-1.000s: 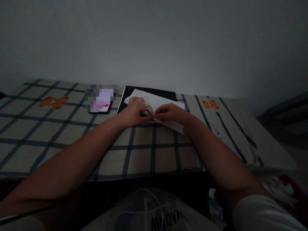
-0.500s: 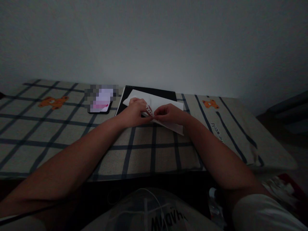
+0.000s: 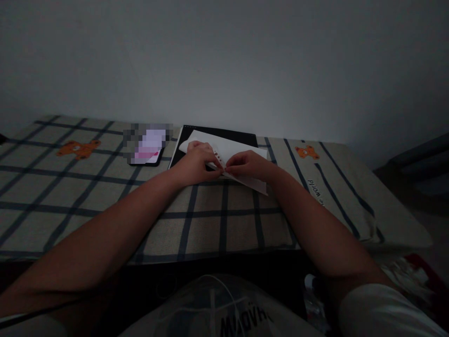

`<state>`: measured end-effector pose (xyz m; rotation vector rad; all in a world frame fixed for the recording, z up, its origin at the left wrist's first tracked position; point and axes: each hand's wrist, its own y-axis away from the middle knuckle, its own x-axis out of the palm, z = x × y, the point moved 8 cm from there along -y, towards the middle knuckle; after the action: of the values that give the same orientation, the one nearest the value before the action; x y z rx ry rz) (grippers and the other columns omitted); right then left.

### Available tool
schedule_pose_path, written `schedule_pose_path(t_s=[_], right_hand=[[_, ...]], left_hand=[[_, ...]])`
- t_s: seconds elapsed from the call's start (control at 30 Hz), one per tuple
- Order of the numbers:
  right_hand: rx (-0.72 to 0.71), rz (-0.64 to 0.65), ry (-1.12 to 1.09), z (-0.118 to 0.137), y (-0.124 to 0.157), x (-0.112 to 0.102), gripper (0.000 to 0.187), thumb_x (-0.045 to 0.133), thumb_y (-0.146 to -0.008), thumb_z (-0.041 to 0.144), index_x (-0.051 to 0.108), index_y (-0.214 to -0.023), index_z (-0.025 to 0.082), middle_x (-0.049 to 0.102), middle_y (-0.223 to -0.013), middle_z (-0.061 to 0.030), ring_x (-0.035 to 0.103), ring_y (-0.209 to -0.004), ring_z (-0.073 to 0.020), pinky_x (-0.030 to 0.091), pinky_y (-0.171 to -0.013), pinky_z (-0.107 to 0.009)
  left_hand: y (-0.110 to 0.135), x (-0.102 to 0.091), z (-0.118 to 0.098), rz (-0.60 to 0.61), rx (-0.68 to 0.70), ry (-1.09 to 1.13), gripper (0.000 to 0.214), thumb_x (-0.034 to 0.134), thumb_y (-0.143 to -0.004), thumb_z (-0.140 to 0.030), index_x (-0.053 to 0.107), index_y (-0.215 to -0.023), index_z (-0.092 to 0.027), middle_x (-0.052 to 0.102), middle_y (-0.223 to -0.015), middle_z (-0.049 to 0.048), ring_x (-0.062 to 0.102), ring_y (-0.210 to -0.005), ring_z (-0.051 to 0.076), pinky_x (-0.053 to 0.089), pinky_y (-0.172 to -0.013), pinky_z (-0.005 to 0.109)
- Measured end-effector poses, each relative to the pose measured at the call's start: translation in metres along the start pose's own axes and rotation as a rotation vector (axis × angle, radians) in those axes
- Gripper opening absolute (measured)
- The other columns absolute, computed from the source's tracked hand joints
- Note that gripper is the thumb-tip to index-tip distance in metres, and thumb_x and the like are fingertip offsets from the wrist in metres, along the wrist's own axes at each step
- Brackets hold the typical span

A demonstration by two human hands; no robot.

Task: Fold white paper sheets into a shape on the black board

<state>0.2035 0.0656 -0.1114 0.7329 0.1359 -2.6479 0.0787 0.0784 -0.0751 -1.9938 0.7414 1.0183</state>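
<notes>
- Holding what with the left hand (image 3: pixel 198 161)?
- Pinching the white paper (image 3: pixel 233 144) narrowly between thumb and forefinger, near the lower end of a row of holes (image 3: pixel 218 157), and curling the remaining fingers over the left part of the sheet.
- And doing what with the right hand (image 3: pixel 247 163)?
- Gripping the same paper by the fingertips, also in a narrow pinch, just right of the left thumb. Sitting almost tip to tip there, but not showing clearly whether touching.
- Finding the paper where?
- Lying mostly over a flat black cover (image 3: pixel 242 135) at the far middle of the table, spreading a broad part toward the far right and poking a thinner flap out below the right hand, toward the near right.
- Seeing anything to the left?
- Spotting a phone (image 3: pixel 149 155) just left of the black cover, resting on the checked tablecloth (image 3: pixel 206 231) and glowing, blurring into coarse squares at the far end. Farther left, noticing an orange bear print (image 3: pixel 79 149) on the cloth.
- And toward the right?
- Making out a second bear print (image 3: pixel 307 152), plus dark lettering (image 3: pixel 315 192) nearer. Past the near edge, glimpsing a clear bottle (image 3: pixel 315 304) dimly, beside the right arm.
- Facing what at the far side?
- Facing a plain grey wall (image 3: pixel 224 65).
</notes>
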Motion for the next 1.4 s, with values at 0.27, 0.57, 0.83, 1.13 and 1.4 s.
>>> schedule_pose_path(t_s=[0.27, 0.57, 0.83, 1.13, 1.4], right_hand=[[-0.037, -0.007, -0.006, 0.0, -0.0015, 0.0026, 0.028, 0.066, -0.078, 0.041, 0.073, -0.09, 0.016, 0.071, -0.087, -0.0052, 0.061, -0.077, -0.0152, 0.047, -0.071, -0.03], [-0.045, -0.016, -0.016, 0.0013, -0.0024, 0.0017, 0.026, 0.066, -0.077, 0.039, 0.073, -0.09, 0.017, 0.071, -0.088, -0.0041, 0.061, -0.078, -0.0155, 0.046, -0.072, -0.03], [-0.013, 0.008, -0.006, -0.0009, -0.0011, 0.0, 0.026, 0.067, -0.078, 0.039, 0.074, -0.09, 0.017, 0.072, -0.088, -0.0048, 0.062, -0.078, -0.0158, 0.047, -0.073, -0.03], [-0.048, -0.002, 0.021, 0.0007, -0.0025, 0.0047, 0.027, 0.064, -0.079, 0.041, 0.071, -0.087, 0.016, 0.07, -0.084, -0.0039, 0.06, -0.076, -0.0151, 0.046, -0.072, -0.03], [-0.018, 0.029, -0.077, -0.0006, -0.0007, 0.0026, 0.026, 0.068, -0.076, 0.037, 0.073, -0.093, 0.018, 0.071, -0.091, -0.0046, 0.062, -0.08, -0.0158, 0.047, -0.075, -0.031]], left_hand=[[0.0001, 0.0008, -0.0012, 0.008, 0.008, 0.001, 0.017, 0.066, -0.078, -0.038, 0.073, -0.081, -0.023, 0.068, -0.081, 0.0022, 0.057, -0.09, 0.021, 0.027, -0.095, 0.043], [-0.0002, -0.0012, 0.0006, -0.003, 0.012, -0.01, 0.014, 0.065, -0.076, -0.034, 0.073, -0.078, -0.023, 0.066, -0.079, 0.0022, 0.056, -0.088, 0.02, 0.028, -0.094, 0.043], [0.0011, -0.0012, -0.0009, -0.025, 0.045, -0.039, 0.017, 0.065, -0.076, -0.037, 0.074, -0.084, -0.024, 0.065, -0.082, 0.0021, 0.054, -0.092, 0.022, 0.026, -0.095, 0.044], [0.001, 0.0021, -0.0024, 0.021, 0.038, 0.003, 0.016, 0.063, -0.08, -0.037, 0.073, -0.086, -0.025, 0.068, -0.086, 0.002, 0.055, -0.093, 0.021, 0.027, -0.094, 0.041], [0.0006, -0.0007, 0.0006, -0.015, 0.021, -0.018, 0.015, 0.064, -0.077, -0.034, 0.073, -0.081, -0.023, 0.066, -0.083, 0.0025, 0.055, -0.092, 0.021, 0.028, -0.094, 0.042]])
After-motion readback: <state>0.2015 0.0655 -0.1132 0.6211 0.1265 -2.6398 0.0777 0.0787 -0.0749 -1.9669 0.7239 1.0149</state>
